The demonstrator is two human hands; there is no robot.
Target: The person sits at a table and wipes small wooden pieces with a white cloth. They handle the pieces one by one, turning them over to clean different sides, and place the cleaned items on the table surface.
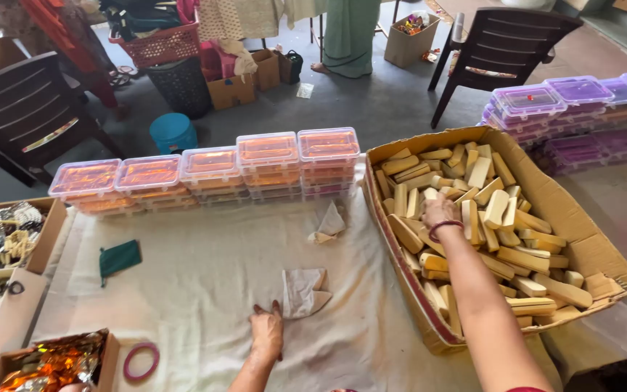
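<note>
Right hand [440,212] is down in the carton [589,250], fingers curled onto the wooden blocks [495,210]; can't tell if it's actually gripping one. Left hand [266,328] lies flat and open on the cloth-covered surface [205,290], fingertips touching a folded paper [305,292]. Pink ring [141,362] sits left of it, orange-lidded boxes [212,170] stacked beyond.

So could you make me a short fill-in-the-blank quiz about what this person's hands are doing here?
1. The right hand reaches into a cardboard box full of wooden ____.
2. The left hand rests flat on the white ____.
3. The folded pouch on the cloth is dark ____.

Missing words: blocks; cloth; green.
</note>
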